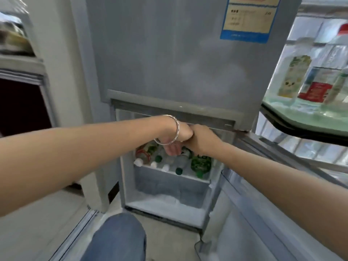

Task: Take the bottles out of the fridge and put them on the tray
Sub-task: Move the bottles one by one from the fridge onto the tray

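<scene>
The fridge's lower compartment stands open. Several bottles [180, 162] lie on their sides on its shelf [175, 173], caps toward me: clear ones with white and green caps, and a green-labelled bottle [200, 163] at the right. My left hand [174, 143], a silver bangle on its wrist, reaches in with fingers pointing down onto the clear bottles. My right hand [202, 140] presses against it, fingers curled down and hidden among the bottles. Whether either hand grips a bottle is not visible. A pale green tray [293, 114] at the upper right carries several bottles.
The closed upper fridge door [169, 53] hangs above my hands. The lower door [263, 204] is swung open to the right. A frosted drawer [169, 187] sits under the shelf. My knee in blue jeans [116, 240] is low in front. A dark cabinet opening [20, 108] is at left.
</scene>
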A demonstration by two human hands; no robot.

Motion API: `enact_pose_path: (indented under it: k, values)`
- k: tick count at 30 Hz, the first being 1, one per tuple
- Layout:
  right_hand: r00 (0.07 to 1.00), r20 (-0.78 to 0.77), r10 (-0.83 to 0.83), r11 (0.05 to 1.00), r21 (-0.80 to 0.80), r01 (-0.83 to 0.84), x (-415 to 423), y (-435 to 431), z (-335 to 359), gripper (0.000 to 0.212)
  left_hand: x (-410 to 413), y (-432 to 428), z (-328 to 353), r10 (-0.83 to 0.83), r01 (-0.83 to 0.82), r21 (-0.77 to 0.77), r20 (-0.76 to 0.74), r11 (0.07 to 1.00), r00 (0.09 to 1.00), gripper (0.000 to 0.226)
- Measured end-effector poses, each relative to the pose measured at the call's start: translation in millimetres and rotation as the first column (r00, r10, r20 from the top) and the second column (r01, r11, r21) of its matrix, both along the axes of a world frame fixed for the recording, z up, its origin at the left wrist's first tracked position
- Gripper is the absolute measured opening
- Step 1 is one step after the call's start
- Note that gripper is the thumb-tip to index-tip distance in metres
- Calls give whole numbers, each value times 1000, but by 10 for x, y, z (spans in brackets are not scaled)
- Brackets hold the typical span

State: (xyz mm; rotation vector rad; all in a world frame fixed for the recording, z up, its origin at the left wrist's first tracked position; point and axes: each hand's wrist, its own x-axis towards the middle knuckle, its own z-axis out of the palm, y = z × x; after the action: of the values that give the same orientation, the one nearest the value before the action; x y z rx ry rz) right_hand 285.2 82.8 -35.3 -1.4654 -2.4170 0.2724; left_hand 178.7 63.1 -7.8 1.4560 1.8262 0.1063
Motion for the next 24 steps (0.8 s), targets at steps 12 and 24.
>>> enact_pose_path:
  k: [12, 24]
  values:
    - [926, 374, 45, 936, -340, 92, -839, 1152, -1536, 114, -710, 724, -1339, -34, 72, 119, -296, 990, 955, 40]
    - [916, 395, -66, 889, -394, 234, -870, 1663, -2137, 123, -966, 1648, -2322, 291, -306, 154, 113, 939, 950, 42]
